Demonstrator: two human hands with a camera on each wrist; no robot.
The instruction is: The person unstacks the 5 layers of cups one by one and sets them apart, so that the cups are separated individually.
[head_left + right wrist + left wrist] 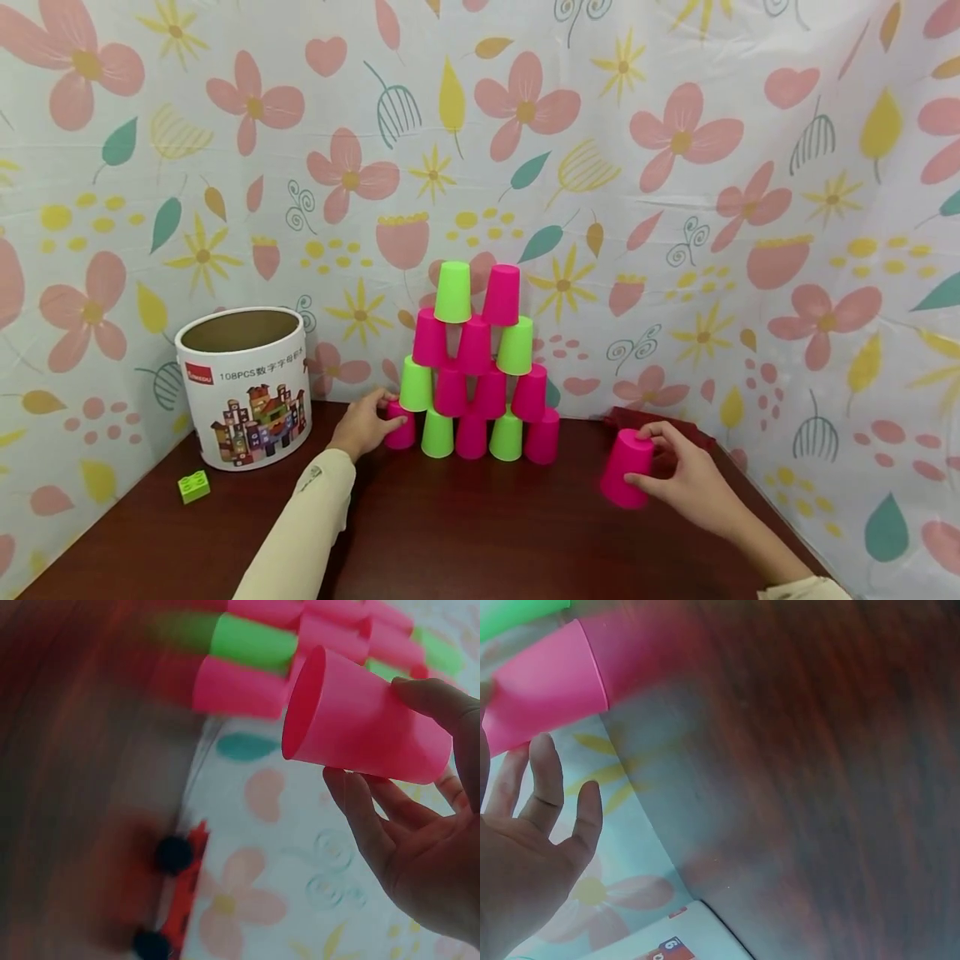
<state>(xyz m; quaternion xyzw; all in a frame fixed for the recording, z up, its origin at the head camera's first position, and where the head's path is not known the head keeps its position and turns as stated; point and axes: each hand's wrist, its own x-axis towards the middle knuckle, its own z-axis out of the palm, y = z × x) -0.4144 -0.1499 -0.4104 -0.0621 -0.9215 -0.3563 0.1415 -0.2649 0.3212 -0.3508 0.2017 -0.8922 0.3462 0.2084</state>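
Note:
Upside-down pink and green cups stand stacked as a pyramid in the middle of the head view, with a green cup [453,292] and a pink cup [502,295] side by side on top. At the bottom row's left end, my left hand [367,425] grips a pink cup [400,427] between thumb and fingers. That cup also shows in the left wrist view [547,686], beside the fingers. Off to the right, my right hand [693,479] holds another pink cup [628,468], mouth down and slightly tilted. The right wrist view shows thumb and fingers on opposite sides of it.
A large white printed bucket [243,387] stands at the left, with a small green toy brick [193,487] in front. Behind the right hand lies a dark red item [693,435]; the right wrist view shows dark round parts on it [174,855]. Flowered cloth [570,208] hangs behind the table.

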